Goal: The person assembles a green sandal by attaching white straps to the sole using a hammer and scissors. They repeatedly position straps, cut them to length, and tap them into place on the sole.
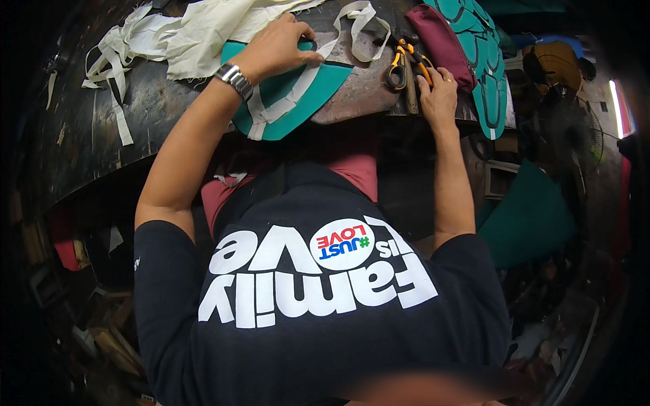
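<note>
On the dark worktable lies a green, rounded flat piece (330, 84) with white tape (290, 99) running across it in a curve. My left hand (279, 46) rests on top of this piece, thumb and fingers apart, the thumb on the tape. A dark curved edge shows between them; the other fingertips are hard to see. Loose tape loops away to the right of that hand. Further right, my right hand (440, 98) has its thumb and fingers closed at one handle of the scissors (396, 76), which have orange and black handles.
Cream cloth (210, 42) and tangled white strips (119, 68) lie at the far left. A maroon piece (443, 44) and stacked green, black-edged pieces (482, 68) sit beyond my right hand. Green material (531, 216) hangs below the table at right, near a fan (588, 132).
</note>
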`<state>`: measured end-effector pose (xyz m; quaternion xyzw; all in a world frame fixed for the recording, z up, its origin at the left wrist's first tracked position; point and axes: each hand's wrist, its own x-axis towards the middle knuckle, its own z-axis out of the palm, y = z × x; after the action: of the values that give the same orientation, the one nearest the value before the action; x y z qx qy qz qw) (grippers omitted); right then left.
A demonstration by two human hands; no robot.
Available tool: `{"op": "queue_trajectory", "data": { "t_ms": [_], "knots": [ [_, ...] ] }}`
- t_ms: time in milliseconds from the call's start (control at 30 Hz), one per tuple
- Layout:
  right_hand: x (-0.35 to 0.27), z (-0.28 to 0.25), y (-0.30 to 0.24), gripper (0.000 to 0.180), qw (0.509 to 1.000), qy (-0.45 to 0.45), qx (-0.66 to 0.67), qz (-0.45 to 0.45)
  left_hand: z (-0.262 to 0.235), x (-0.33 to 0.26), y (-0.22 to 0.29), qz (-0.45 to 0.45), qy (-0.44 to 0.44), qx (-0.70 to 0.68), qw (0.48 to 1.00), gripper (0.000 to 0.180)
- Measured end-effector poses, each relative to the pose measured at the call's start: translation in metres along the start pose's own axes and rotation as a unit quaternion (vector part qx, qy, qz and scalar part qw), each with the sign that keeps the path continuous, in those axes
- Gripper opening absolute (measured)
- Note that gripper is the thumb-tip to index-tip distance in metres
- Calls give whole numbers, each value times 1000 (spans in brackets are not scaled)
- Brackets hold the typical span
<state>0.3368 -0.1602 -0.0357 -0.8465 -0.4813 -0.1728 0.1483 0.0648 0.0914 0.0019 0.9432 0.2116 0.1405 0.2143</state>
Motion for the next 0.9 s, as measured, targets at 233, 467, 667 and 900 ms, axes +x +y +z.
{"op": "queue_trajectory", "data": {
  "t_ms": [233, 467, 667, 900],
  "knots": [
    [15, -10, -15, 33, 996, -1, 88, 0, -7, 40, -3, -2, -144, -77, 987, 50],
    [34, -3, 3, 28, 988, -117, 57, 82, -3, 44, -5, -16, -202, -117, 972, 44],
    [30, -34, 42, 25, 883, -277, 320, 202, 2, 33, -11, 22, -95, -87, 991, 61],
    [-13, -79, 37, 72, 779, -352, 428, 293, -11, 50, -1, -18, -199, -57, 978, 58]
  ]
}}
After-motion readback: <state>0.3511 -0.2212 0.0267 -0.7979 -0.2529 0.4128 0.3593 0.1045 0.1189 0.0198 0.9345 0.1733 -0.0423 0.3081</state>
